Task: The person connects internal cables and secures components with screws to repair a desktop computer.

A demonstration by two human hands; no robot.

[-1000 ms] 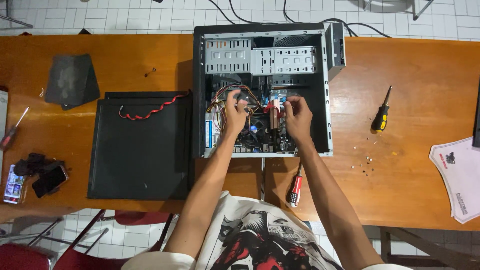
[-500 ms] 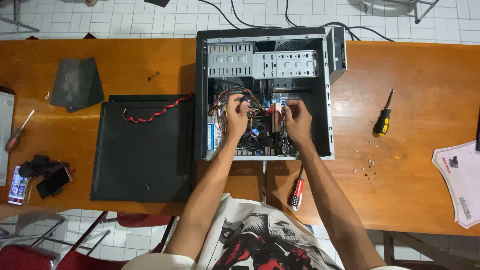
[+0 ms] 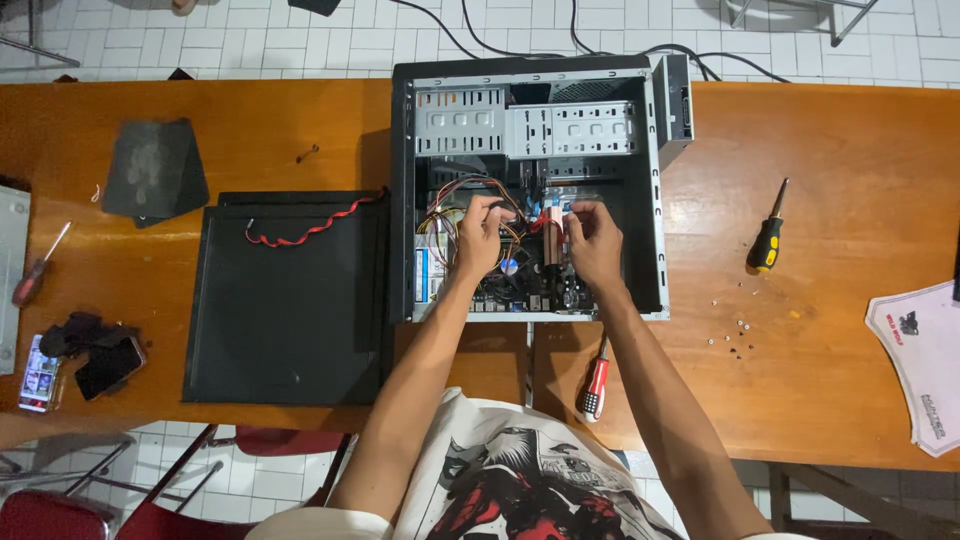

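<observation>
Both hands inside open PC case (image 3: 655, 180): left hand (image 3: 480, 240) pinching wire bundle (image 3: 450, 215), right hand (image 3: 592, 245) pinching pink-red part (image 3: 553, 235) beside it.

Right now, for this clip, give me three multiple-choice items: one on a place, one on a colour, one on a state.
1. Where does the black side panel lie?
A. left of the computer case
B. right of it
C. on top of it

2. What colour is the handle of the screwdriver lying right of the case?
A. green
B. yellow and black
C. white

3. How is the case?
A. shut
B. open, both hands inside
C. standing upright

Answers:
1 A, the panel lies flat on the table at the case's left.
2 B, its grip shows yellow and black.
3 B, the left hand and right hand are among the cables inside.
</observation>
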